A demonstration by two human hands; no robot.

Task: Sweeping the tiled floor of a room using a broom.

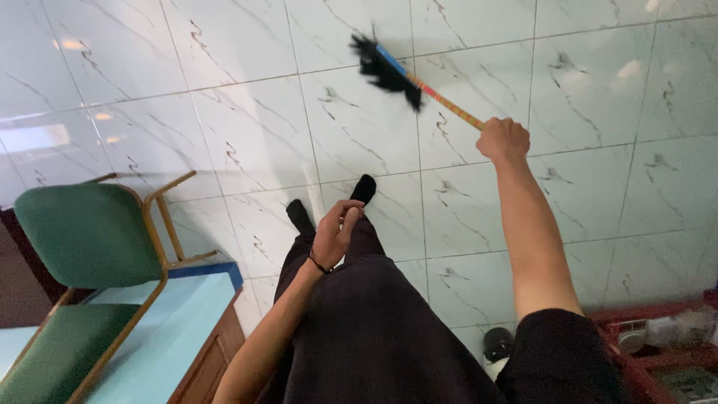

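Black short-sleeved top, black trousers, black socks [363, 187], thin dark band [319, 265] on left wrist.

The right arm reaches straight out, its right hand [503, 139] fisted tight. The left hand [334, 233] hangs low, fingers [348, 218] loosely curled.

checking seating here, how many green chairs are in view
1: a green chair with a wooden frame lies tipped on the light blue table at lower left. Others may be out of frame.
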